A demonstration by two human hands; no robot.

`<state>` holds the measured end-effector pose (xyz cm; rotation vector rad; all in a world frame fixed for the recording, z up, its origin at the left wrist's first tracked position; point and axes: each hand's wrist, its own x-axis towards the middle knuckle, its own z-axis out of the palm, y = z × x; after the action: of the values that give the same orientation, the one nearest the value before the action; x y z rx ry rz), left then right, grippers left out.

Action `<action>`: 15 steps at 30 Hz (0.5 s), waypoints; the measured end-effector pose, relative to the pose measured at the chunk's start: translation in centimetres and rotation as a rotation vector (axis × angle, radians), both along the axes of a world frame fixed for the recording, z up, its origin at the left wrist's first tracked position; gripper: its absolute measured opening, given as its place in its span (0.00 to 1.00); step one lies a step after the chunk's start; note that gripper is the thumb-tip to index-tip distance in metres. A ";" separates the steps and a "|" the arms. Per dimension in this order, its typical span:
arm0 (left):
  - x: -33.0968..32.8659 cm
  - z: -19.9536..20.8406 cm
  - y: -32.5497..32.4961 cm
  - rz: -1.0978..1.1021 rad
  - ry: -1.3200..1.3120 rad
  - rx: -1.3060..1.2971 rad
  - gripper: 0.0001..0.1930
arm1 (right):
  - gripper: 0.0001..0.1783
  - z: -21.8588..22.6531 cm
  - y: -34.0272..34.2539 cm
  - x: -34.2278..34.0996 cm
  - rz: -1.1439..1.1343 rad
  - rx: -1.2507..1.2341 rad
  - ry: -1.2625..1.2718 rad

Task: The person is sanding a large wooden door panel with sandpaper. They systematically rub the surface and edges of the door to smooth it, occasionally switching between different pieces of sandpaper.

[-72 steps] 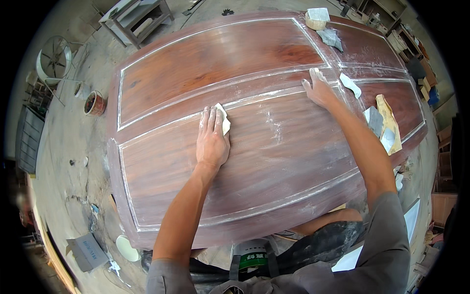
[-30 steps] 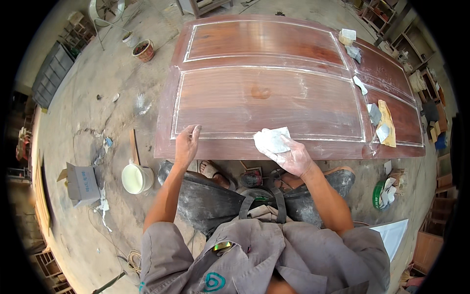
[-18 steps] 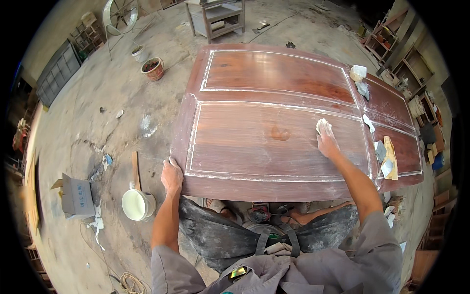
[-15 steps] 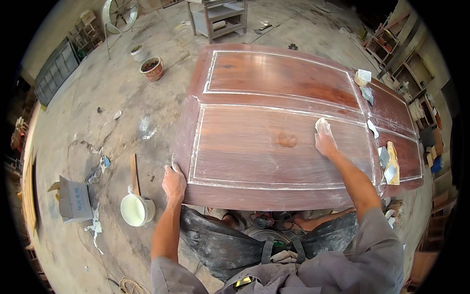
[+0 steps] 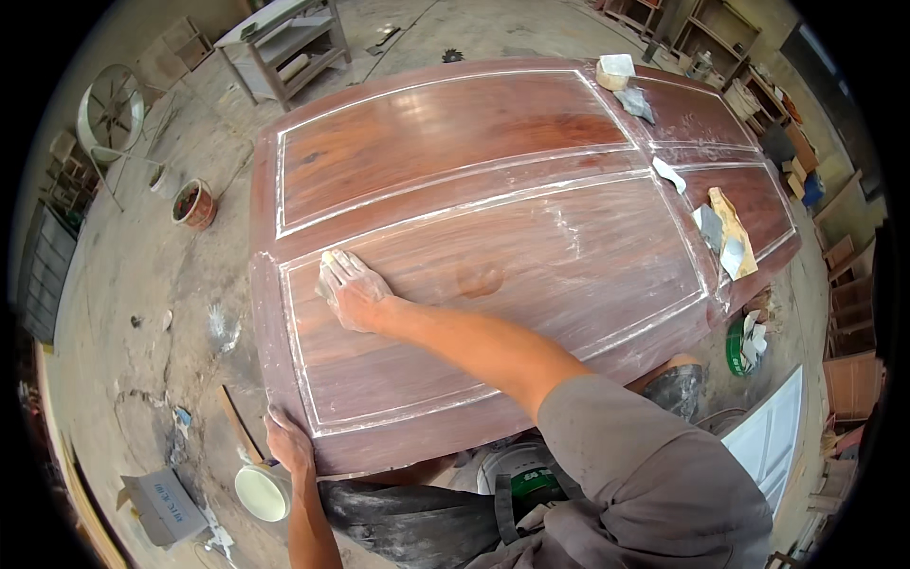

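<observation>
A large reddish-brown wooden door [image 5: 531, 213], dusted white along its panel grooves, lies flat before me. My right hand [image 5: 355, 292] presses down near the left end of its nearer panel. Beneath the fingertips shows the edge of a pale folded piece, sandpaper by its look [image 5: 327, 258]; the hand hides most of it. At the near left corner, my left hand [image 5: 289, 441] grips the door's edge, its fingers partly hidden. A brownish damp-looking patch [image 5: 481, 278] marks the middle of the nearer panel.
Scraps of sandpaper [image 5: 709, 228], a wood piece [image 5: 732, 232] and a small tub [image 5: 613, 72] rest on the door's right part. A white bucket [image 5: 263, 493], a cardboard box [image 5: 163, 507] and a plant pot [image 5: 194, 204] stand on the floor, left. A shelved workbench [image 5: 284, 52] stands behind.
My right hand has swept leftward along the nearer panel, from its right part to its left end, with the sandpaper under it. My left hand keeps its hold. The view has shifted right.
</observation>
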<state>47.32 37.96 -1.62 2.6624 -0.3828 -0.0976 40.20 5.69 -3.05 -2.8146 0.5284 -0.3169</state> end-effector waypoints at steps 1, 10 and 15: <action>0.2 0.2 0.8 0.024 -0.036 -0.007 0.32 | 0.39 0.5 -1.5 -3.2 -0.033 -0.010 -0.016; 1.2 -1.2 -0.5 -0.034 -0.120 0.017 0.35 | 0.31 -0.3 -30.8 -46.8 -0.800 -0.227 0.230; -0.2 1.4 -0.2 0.049 -0.092 0.078 0.34 | 0.35 4.4 -30.1 -43.1 -1.053 0.523 0.431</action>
<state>47.12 37.72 -0.18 2.7586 -0.3490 0.0251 -2.86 -24.43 1.35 -1.8645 1.8428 0.2384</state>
